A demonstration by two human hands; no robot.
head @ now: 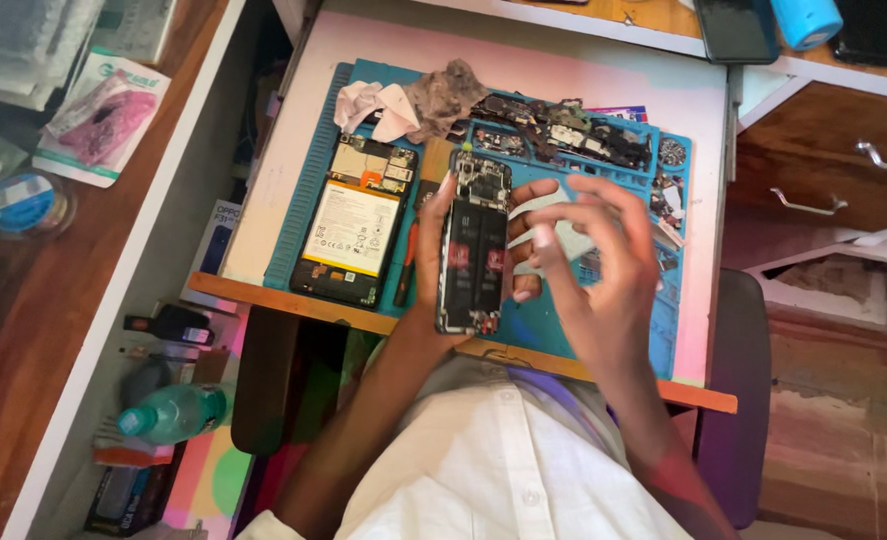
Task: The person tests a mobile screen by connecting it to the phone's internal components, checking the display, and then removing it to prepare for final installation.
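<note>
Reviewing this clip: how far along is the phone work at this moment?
Done: the opened black phone has its back off, insides showing; another opened phone with a white battery lies on the blue work mat. In hand: left hand holds the black phone, right hand works beside it. Left: loose dark parts remain unfitted, back still off.
</note>
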